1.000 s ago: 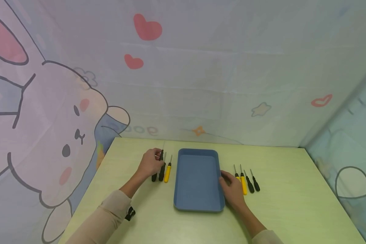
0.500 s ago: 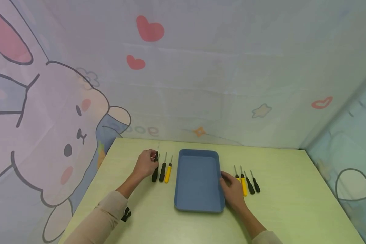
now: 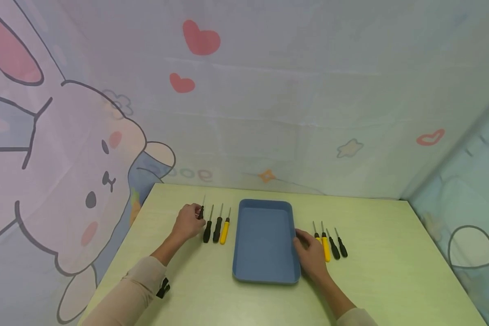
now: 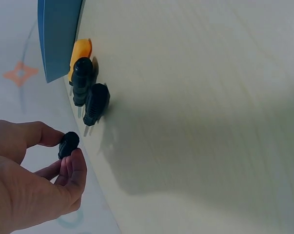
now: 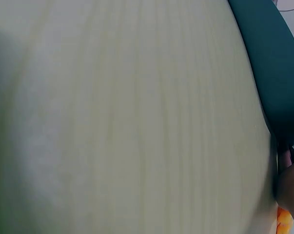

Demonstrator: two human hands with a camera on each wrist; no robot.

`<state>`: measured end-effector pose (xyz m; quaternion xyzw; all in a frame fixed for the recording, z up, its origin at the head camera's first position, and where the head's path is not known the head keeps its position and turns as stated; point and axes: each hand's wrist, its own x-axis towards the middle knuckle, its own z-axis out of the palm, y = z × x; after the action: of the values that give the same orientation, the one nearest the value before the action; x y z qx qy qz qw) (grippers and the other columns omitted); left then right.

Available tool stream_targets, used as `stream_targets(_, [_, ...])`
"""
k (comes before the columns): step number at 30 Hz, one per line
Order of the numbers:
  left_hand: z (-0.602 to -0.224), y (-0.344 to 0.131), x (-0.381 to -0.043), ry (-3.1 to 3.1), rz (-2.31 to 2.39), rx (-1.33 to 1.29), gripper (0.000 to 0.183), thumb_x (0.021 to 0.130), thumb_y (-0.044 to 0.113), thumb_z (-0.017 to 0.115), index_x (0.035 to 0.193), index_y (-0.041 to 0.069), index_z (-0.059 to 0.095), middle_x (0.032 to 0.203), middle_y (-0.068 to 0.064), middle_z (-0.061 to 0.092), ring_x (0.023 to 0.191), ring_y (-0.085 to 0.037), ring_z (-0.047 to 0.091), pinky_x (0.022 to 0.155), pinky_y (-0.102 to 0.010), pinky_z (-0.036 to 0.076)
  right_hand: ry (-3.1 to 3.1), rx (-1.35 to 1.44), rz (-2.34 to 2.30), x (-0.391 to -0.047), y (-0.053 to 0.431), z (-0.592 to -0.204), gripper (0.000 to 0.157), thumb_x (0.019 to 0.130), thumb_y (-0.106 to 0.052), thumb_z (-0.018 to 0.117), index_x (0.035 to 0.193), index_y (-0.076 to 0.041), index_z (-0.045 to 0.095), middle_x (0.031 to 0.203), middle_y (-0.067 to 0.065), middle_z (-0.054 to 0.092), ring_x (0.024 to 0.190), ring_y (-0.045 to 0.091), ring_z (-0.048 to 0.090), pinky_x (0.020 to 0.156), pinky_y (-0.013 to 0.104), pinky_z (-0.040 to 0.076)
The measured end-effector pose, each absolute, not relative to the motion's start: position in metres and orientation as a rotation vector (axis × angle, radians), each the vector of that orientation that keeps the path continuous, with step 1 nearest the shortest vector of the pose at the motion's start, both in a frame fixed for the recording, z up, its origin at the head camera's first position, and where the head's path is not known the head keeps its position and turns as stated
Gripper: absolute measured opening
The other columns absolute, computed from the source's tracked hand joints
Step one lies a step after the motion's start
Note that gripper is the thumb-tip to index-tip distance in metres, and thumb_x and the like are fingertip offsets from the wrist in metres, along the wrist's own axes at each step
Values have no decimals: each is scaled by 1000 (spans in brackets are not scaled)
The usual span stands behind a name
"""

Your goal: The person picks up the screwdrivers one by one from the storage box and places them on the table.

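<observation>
My left hand (image 3: 189,222) pinches a black-handled screwdriver (image 3: 202,212) between thumb and fingers, its thin shaft pointing up and away. In the left wrist view the black handle end (image 4: 68,145) shows between the fingertips, above the table. Just right of this hand lie two black screwdrivers (image 3: 207,232) and a yellow one (image 3: 225,232), side by side. A blue rectangular tray (image 3: 265,277) stands at the middle of the table. My right hand (image 3: 311,256) holds the tray's right rim, with the thumb at the edge; the other fingers are partly hidden.
Right of the right hand lie two yellow-and-black screwdrivers (image 3: 325,246) and two small black ones (image 3: 341,244). The pale table (image 3: 391,271) ends at a cloth backdrop (image 3: 309,149) printed with hearts and a rabbit. A black strap piece (image 3: 163,288) shows by the left sleeve.
My left hand has moved left with the held screwdriver, past the leftmost black screwdriver, which is now uncovered. The held screwdriver sits lower in the view. The right hand and tray have stayed put.
</observation>
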<state>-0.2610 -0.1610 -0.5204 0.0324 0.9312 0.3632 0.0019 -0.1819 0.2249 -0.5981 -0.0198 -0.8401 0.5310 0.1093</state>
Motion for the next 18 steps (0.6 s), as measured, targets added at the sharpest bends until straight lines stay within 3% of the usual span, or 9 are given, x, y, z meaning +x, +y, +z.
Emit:
stream_targets(7, [-528, -166, -264, 2919, 1062, 85, 50, 87, 0, 66, 133, -20, 59, 117, -26, 67, 107, -36, 66, 94, -50, 58, -2468, -60, 1568, -182, 226, -599, 36, 104, -12, 66, 138, 1, 68, 137, 19, 69, 133, 37, 61, 115, 54, 46])
stream_targets(11, [-531, -170, -264, 2921, 1024, 87, 48, 84, -2, 65, 128, -20, 61, 111, -23, 67, 97, -32, 62, 85, -45, 58, -2472, -58, 1558, -183, 226, -601, 36, 104, -13, 66, 138, 1, 68, 137, 19, 69, 133, 38, 60, 115, 55, 46])
stream_targets(18, [-535, -172, -266, 2938, 976, 96, 21, 82, -3, 63, 101, -11, 63, 84, -11, 54, 77, -23, 51, 65, -34, 41, -2468, -53, 1550, -183, 226, -601, 36, 104, -14, 66, 137, 0, 69, 136, 18, 70, 133, 37, 61, 115, 54, 46])
